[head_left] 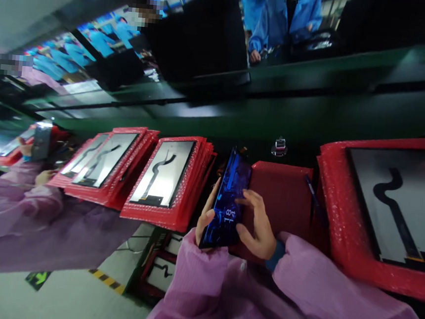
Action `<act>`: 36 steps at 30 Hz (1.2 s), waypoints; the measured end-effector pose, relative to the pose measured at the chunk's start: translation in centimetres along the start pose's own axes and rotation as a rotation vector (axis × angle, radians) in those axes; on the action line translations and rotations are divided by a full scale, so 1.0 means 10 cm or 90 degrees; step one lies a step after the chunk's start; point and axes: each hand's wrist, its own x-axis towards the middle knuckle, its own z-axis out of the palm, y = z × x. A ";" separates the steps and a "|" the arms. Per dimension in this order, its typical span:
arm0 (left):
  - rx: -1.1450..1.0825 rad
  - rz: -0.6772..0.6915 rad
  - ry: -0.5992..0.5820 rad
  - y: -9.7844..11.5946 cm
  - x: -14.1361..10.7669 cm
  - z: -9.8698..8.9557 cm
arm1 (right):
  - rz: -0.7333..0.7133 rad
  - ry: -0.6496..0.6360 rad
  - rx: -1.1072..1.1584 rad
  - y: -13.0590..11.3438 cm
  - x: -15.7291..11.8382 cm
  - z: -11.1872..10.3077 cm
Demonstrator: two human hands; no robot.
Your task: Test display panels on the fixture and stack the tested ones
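Observation:
My left hand (207, 216) holds a lit display screen (230, 196) by its left edge, with the thumb along the front and the other fingers mostly hidden behind. The screen is tilted and shows a dark blue picture with white clock digits. My right hand (259, 225) is at the screen's right side, fingers apart, the fingertips over or touching its face and the thumb near its edge. Behind and to the right of the screen lies a dark red pad (282, 195) on the bench. A thin blue pen-like stick (312, 190) lies along the pad's right edge.
Stacked display panels in red bubble wrap stand left (166, 175) and right (405, 211). A small metallic object (280, 145) sits at the back. At left, a co-worker's pink sleeve (15, 207) reaches over the bench; a person in blue (284, 17) is opposite. More panels (161, 271) lie below.

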 end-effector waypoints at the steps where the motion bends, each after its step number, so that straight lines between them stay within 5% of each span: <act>1: -0.045 -0.015 0.011 -0.01 0.00 0.00 | -0.040 -0.013 0.016 -0.02 0.01 -0.02; 6: -0.274 -0.030 -0.006 -0.02 0.03 0.05 | -0.145 -0.002 -0.148 -0.20 0.22 -0.15; 10: -0.354 -0.052 -0.014 -0.07 0.04 0.06 | -0.236 -0.135 -0.336 -0.32 0.54 -0.22; 14: -0.227 -0.054 0.052 -0.10 0.04 0.05 | -0.300 -0.247 -0.388 -0.27 0.77 -0.24; 18: -0.118 0.039 0.019 -0.01 0.04 -0.02 | -0.348 -0.239 -0.358 -0.13 0.78 -0.27; 21: 0.156 0.155 0.032 -0.09 0.03 -0.14 | -0.383 -0.209 -0.345 -0.02 0.75 -0.29; 26: 0.622 0.220 0.057 -0.58 -0.14 -0.26 | -0.445 -0.168 -0.343 0.12 0.75 -0.31; 30: 0.701 0.267 0.046 -0.77 -0.22 -0.23 | -0.485 -0.134 -0.370 0.22 0.76 -0.33; 36: 0.748 0.287 0.059 -0.72 -0.18 -0.20 | -0.500 -0.100 -0.369 0.28 0.77 -0.36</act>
